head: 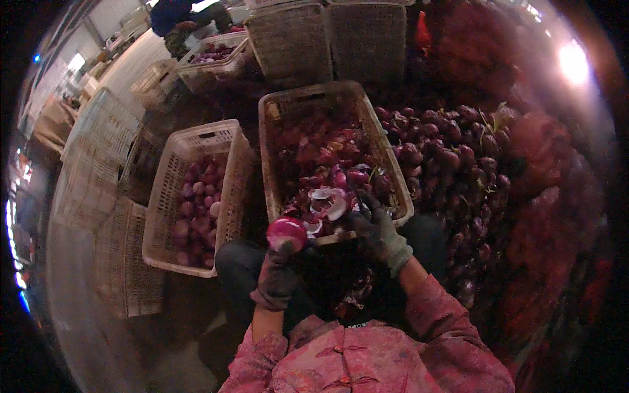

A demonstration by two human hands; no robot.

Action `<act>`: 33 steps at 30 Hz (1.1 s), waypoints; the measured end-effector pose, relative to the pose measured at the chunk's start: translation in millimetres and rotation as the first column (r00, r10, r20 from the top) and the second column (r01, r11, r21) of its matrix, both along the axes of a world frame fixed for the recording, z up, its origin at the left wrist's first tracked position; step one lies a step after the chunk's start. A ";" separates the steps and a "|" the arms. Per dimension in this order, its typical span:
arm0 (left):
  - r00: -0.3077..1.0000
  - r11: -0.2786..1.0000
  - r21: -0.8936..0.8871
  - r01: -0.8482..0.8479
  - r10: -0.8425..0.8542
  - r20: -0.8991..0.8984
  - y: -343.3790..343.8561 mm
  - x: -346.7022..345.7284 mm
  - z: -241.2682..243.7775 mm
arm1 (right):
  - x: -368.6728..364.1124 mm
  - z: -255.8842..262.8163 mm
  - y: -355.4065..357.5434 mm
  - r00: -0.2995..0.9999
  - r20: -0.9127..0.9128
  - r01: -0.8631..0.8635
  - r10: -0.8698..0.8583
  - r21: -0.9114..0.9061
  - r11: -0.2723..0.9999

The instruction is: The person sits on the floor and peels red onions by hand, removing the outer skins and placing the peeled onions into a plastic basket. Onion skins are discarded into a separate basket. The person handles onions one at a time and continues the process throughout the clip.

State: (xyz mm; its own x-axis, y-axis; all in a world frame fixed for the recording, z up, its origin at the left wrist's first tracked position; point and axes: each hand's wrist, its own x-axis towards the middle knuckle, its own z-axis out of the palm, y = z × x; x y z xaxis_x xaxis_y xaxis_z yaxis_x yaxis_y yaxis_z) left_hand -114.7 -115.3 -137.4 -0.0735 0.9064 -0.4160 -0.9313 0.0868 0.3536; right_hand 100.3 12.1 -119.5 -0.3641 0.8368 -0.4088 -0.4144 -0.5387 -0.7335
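My left hand (278, 272), in a dark work glove, grips a smooth red onion (286, 234) at the near left corner of a large plastic crate (264, 162). Loose skins and several onions lie in that crate, with curled pale-lined onion peels (330, 202) close to the near rim. Over the near right part of the crate is my right hand (378, 231), in a grey glove. Its fingers are dark against the peels, and whether they hold anything is unclear. On the left, a lighter perforated crate (227, 126) contains smooth red onions (199, 206).
A heap of unpeeled red onions (447, 142) lies on the right, beside red mesh sacks (540, 236). Stacked crates (290, 46) stand behind, and more crates (98, 147) line the left. A person (172, 19) is beside another onion crate (216, 51) farther back.
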 end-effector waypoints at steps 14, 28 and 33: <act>-0.624 0.985 0.170 -0.033 0.113 -0.773 27.8 -87.5 21.4 | 323.5 -52.9 -33.4 0.649 0.315 0.516 -0.693 0.487 0.705; -0.783 0.988 0.131 -0.085 0.015 -0.622 6.1 -125.4 34.4 | 250.2 -183.8 33.2 0.123 0.927 -0.081 -0.354 0.365 0.927; -0.783 0.988 0.128 -0.086 0.012 -0.622 4.9 -128.7 37.4 | 255.6 -210.2 71.3 0.024 0.990 -0.097 -0.141 0.143 0.985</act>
